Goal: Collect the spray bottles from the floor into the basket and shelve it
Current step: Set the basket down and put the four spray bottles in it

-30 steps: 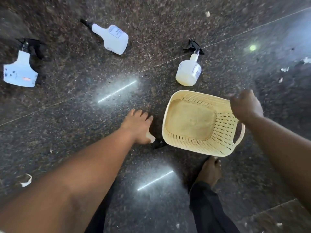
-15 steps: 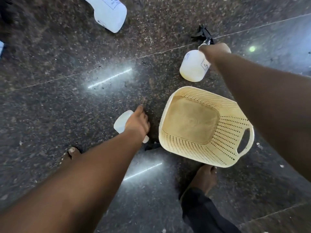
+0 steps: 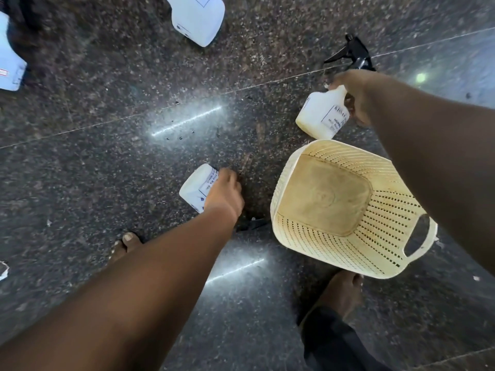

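A cream perforated basket with a side handle stands empty on the dark floor at centre right. My left hand is shut on a white spray bottle just left of the basket; its black trigger head pokes out below my wrist. My right hand grips the neck of a second white spray bottle beyond the basket, its black trigger sticking up behind my hand. A third white bottle lies at the top edge, and a fourth at the far left.
The floor is dark speckled stone with thin joint lines and bright light reflections. My bare feet stand close below the basket and left of centre. Small scraps of white paper lie at the left edge.
My right hand left the basket handle, reached past the basket and took the far bottle by its neck. My left hand lifted its bottle off the floor. The view shifted toward the floor.
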`<state>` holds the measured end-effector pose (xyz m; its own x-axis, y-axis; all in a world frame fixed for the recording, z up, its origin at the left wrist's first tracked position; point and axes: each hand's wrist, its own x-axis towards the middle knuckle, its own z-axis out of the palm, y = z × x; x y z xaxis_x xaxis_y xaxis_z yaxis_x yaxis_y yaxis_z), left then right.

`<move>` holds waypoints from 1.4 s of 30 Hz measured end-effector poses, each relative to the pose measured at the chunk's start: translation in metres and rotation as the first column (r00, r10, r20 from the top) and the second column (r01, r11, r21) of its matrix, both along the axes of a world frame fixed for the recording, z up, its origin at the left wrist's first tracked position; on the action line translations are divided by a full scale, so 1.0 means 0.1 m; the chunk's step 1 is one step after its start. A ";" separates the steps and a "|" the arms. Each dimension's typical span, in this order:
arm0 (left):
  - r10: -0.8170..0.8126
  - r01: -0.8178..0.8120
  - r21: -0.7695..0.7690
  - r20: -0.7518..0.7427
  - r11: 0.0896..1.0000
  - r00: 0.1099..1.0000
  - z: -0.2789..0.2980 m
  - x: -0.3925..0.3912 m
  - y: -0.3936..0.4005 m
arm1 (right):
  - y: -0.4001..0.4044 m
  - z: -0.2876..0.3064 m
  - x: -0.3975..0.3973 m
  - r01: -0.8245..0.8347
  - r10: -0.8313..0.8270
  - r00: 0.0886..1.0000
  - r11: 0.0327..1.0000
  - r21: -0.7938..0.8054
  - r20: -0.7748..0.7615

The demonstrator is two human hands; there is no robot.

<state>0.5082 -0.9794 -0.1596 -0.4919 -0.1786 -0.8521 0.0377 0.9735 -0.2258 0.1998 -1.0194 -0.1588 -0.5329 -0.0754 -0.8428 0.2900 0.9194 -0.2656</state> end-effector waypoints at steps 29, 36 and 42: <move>1.000 -0.339 0.941 0.000 -0.006 -0.017 1.22 -1.05 0.77 | 2.74 1.21 1.11 0.321 -0.444 0.823 0.878 -0.355 -0.353; 0.998 -0.435 0.899 -0.027 0.045 0.048 0.53 -1.37 0.76 | 2.70 0.66 0.89 0.410 -0.508 0.834 0.832 -0.375 -0.214; 0.994 -0.500 0.859 -0.096 0.111 0.055 0.22 -1.44 0.78 | 2.62 0.47 0.76 0.401 -0.494 0.847 0.836 -0.375 -0.197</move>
<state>0.3645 -0.9010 -0.1371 -0.6745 -0.5094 -0.5344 -0.6795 0.1454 0.7191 0.2759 -0.7572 -0.1117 -0.7764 -0.0009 -0.6302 0.5209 0.5619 -0.6426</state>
